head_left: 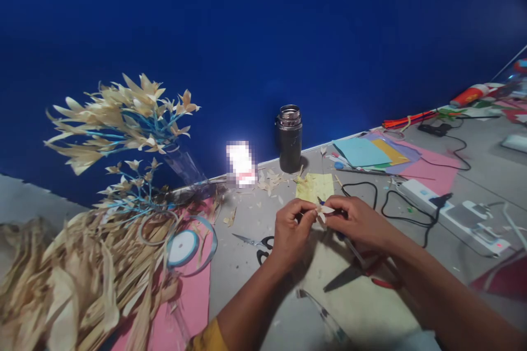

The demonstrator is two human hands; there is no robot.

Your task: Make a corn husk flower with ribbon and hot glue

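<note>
Deep blue wall (pixel 263 38) rises behind a light grey tabletop (pixel 234 263), where a dark grey metal flask (pixel 290 145) stands upright and uncapped close to the wall. On the near side of the flask, slightly to its right, a small cream-coloured flower (pixel 327 210) is held up above the table. Its petals are narrow, smooth and pointed, fanning out from a small centre; one long petal points right and a shorter one points down, while fingertips cover part of the middle, so the petals cannot be counted. The left hand (pixel 293 225) pinches the flower between thumb and forefinger near its centre, and the right hand (pixel 349 216) pinches it from the opposite side, its fingers bent close. Between the flask and the hands lies a square of yellow paper (pixel 317 184) with pale scraps at its edge. Nearer than that, large scissors with red handles (pixel 345 277) lie under the right forearm, over a broad pale yellow sheet (pixel 362 312). Nearer than the flask and to its left are small scissors with black handles (pixel 254 242); farther left come a white and blue ribbon spool (pixel 182 248), a heap of dry tan husks (pixel 82 285) and a large bouquet of cream flowers on blue stems (pixel 123 115). Right of the flask, a light blue sheet (pixel 362 152) overlaps other coloured papers, with a white power strip (pixel 420 193) nearer.
</note>
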